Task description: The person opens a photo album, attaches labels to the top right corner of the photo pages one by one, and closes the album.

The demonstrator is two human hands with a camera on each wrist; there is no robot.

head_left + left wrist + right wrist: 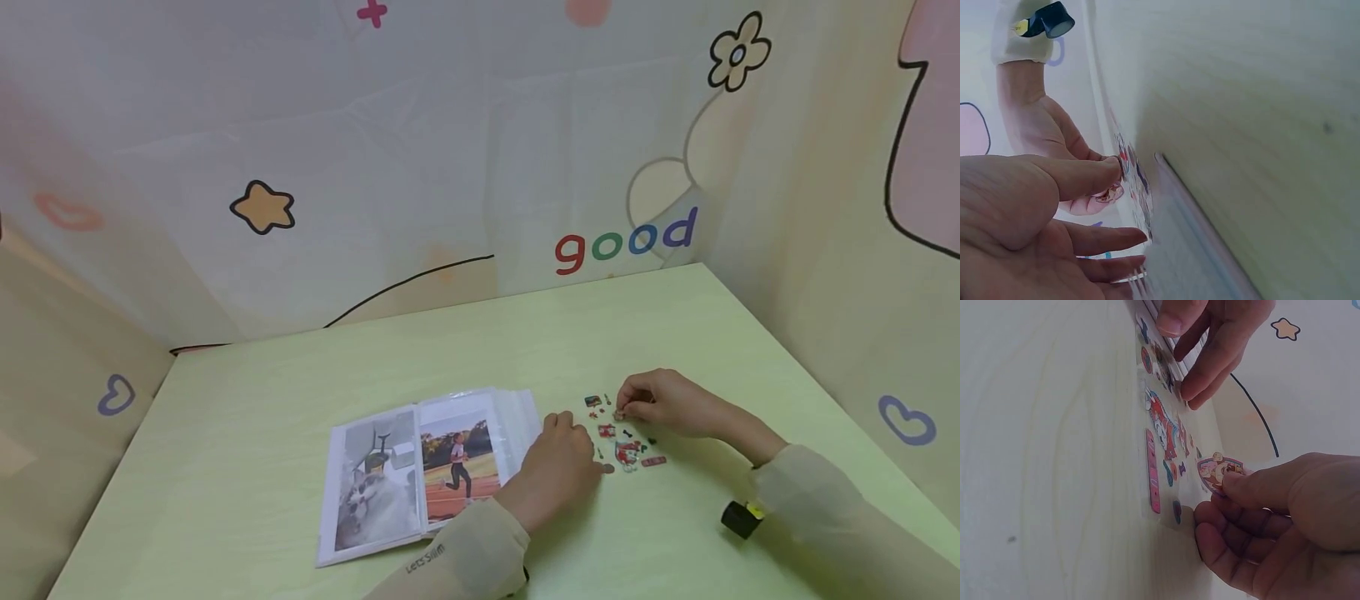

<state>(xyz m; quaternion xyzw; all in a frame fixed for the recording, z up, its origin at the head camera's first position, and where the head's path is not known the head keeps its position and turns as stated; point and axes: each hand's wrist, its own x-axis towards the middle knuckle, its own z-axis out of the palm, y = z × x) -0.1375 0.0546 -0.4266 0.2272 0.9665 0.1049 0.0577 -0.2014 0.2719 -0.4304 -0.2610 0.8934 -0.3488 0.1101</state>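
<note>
A clear sticker sheet (624, 440) (1161, 434) with several small red and blue stickers lies on the pale green table (285, 400). My left hand (558, 467) (1054, 212) presses the sheet's left edge down with straight fingers (1210, 369). My right hand (660, 402) (1266, 519) pinches a small shield-shaped sticker (1217, 473) between thumb and forefinger, its edge lifted off the sheet. An open photo album (420, 475) lies just left of the left hand, showing a cat photo and a runner photo.
Printed fabric walls close in the table at the back and both sides. A black and yellow wrist camera (742, 517) (1047, 22) sits on my right sleeve. Bare table spreads behind the album and to its left.
</note>
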